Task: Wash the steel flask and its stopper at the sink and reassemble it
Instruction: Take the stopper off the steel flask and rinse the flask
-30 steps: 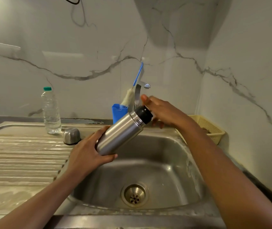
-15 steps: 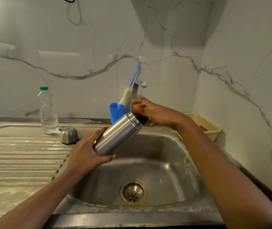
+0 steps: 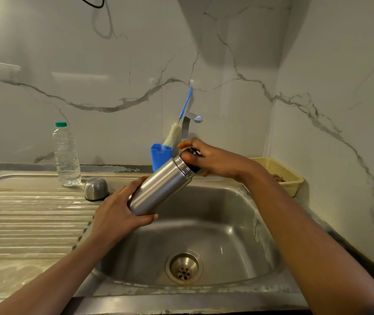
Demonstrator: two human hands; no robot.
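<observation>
The steel flask (image 3: 161, 186) is tilted over the sink basin (image 3: 215, 223), mouth up and to the right. My left hand (image 3: 117, 214) grips its lower end. My right hand (image 3: 211, 159) is closed over the black stopper (image 3: 193, 153) at the flask's mouth; only a little of the stopper shows between my fingers. The flask's steel cap (image 3: 96, 189) sits upside down on the drainboard, left of the basin.
A clear water bottle (image 3: 65, 155) with a green cap stands at the back of the drainboard (image 3: 29, 214). A blue cup (image 3: 160, 156) holds a bottle brush (image 3: 174, 133) beside the tap (image 3: 191, 121). A yellow basket (image 3: 281, 173) sits at the right. The drain (image 3: 184, 268) lies below.
My right hand has moved from behind the stopper to wrap around it, covering most of it. The flask and my left hand have stayed almost where they were.
</observation>
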